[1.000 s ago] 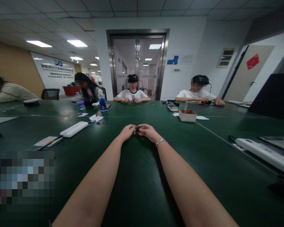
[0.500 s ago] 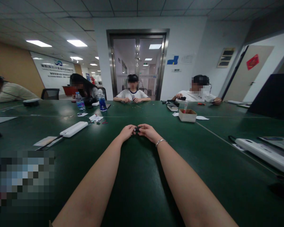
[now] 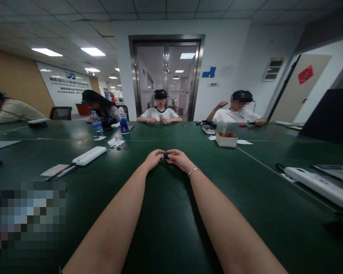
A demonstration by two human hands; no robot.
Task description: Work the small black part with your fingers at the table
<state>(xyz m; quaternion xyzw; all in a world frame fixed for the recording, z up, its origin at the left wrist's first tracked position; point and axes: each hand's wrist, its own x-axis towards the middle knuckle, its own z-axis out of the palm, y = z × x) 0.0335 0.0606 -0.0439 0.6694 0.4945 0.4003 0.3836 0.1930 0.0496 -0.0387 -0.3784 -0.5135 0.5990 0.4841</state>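
"What sort of place is this?"
"An office: glass double door (image 3: 165, 82) at twelve o'clock, lettered wall sign (image 3: 67, 87) at ten, ceiling light panel (image 3: 93, 51) at eleven, people (image 3: 160, 113) sitting around a shared green worktop (image 3: 165, 213)."

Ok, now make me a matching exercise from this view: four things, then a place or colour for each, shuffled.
Things:
1. Small black object
2. Silver bracelet
3. Open box
4. Table

Matches:
A. Dark green
B. Around the right wrist
C. Farther off, to the right
D. Between the left hand and right hand

Pairs: 1-D, 2-B, 3-C, 4-A
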